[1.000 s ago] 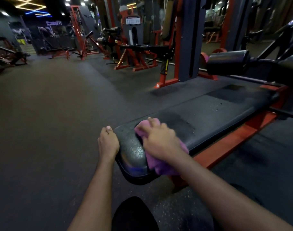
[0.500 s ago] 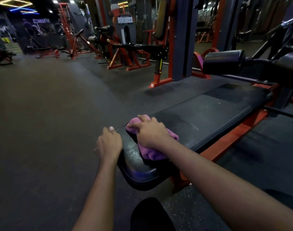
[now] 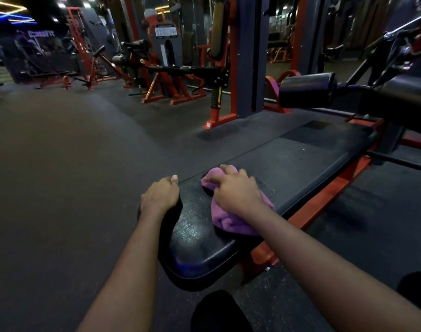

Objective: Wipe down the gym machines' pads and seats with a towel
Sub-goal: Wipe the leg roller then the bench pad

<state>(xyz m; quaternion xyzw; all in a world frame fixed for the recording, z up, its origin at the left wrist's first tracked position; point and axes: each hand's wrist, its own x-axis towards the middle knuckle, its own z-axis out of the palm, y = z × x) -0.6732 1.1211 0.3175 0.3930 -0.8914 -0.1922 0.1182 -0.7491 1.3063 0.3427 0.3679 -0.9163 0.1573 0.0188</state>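
Right hand [image 3: 238,195] presses down, clutching the purple towel [image 3: 231,221] on the black bench pad [image 3: 300,161]. Left hand [image 3: 160,196] curls over the pad's near edge, gripping it.

Bunched purple towel [image 3: 231,220] on near end of long black bench pad [image 3: 300,159], surface flecked.

Right hand [image 3: 236,192] covers most of the purple towel [image 3: 231,221]. Left hand [image 3: 160,196] fingers hidden over bench pad [image 3: 288,164] edge. Far blue sign [image 3: 40,34] unreadable.
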